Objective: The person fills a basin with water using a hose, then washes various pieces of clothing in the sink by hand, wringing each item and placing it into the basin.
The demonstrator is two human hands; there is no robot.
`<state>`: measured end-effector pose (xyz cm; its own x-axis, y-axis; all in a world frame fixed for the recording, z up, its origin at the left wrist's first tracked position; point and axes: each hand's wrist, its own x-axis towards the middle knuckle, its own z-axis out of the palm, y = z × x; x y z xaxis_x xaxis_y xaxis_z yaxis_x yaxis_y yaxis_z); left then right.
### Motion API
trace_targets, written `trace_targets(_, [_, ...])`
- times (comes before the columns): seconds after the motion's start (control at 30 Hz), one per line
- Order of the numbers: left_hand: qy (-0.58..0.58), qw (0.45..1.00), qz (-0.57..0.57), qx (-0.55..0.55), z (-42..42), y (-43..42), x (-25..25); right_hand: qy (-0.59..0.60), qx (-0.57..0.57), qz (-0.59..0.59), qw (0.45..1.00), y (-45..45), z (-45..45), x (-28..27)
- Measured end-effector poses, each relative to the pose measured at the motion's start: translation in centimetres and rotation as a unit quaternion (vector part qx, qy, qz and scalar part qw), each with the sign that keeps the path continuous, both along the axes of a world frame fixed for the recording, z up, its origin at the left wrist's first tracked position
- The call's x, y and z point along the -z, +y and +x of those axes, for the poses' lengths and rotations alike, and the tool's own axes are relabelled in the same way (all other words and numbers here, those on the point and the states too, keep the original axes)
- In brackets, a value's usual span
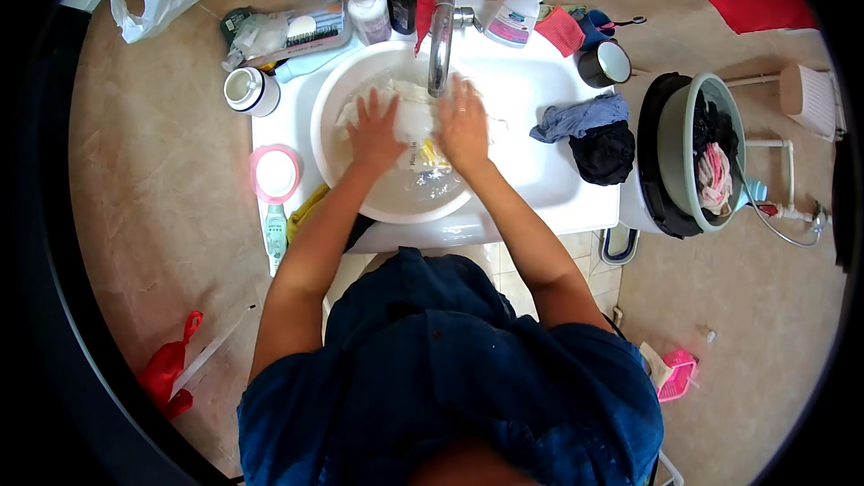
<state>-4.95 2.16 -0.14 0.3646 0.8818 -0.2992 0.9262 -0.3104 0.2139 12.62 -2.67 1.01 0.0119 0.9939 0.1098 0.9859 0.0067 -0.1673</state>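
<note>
A white round basin (323, 135) with water stands in the left part of the white sink (540, 90). Light cloth (414, 114) with a yellow print lies in the water. My left hand (376, 133) is spread over the left side of the cloth, fingers apart and holding nothing. On the right side of the cloth is my right hand (463, 124), its fingertips smeared by motion near the faucet (441, 36), so whether it grips anything is unclear.
Bottles, including a pump bottle (368, 11) and a white bottle (517, 13), line the back edge. Blue cloth (585, 115) and black cloth (604, 153) lie on the sink's right side. Farther right, a grey tub (677, 144) holds clothes.
</note>
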Motion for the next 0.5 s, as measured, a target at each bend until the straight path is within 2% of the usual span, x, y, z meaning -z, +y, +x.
trace_targets(0.03, [0.016,1.000,-0.010,0.010,0.5,-0.8,0.7,0.060,-0.043,-0.053,0.996,0.0,-0.8,1.9])
trace_targets(0.07, [0.031,0.999,-0.019,0.022,0.9,-1.6,1.9,0.081,-0.049,-0.123,0.988,-0.1,-1.7,1.4])
trace_targets(0.13, [0.056,0.997,-0.026,0.045,1.0,-1.8,3.4,0.069,-0.043,-0.207,0.975,0.1,-2.1,2.4])
trace_targets(0.23, [0.074,0.994,-0.024,0.076,0.4,-1.6,4.8,0.081,-0.038,-0.177,0.980,0.3,-2.1,7.1])
trace_targets(0.4, [0.107,0.985,-0.055,0.126,-0.4,-0.4,5.4,0.164,0.002,-0.316,0.934,1.0,-2.6,7.8])
trace_targets(0.47, [0.067,0.987,-0.121,0.087,-0.6,-0.7,4.2,0.186,0.015,-0.355,0.916,1.4,-2.1,11.3])
trace_targets(0.5, [0.045,0.985,-0.153,0.067,-0.5,-0.9,2.6,0.187,0.015,-0.353,0.917,1.5,-2.2,11.4])
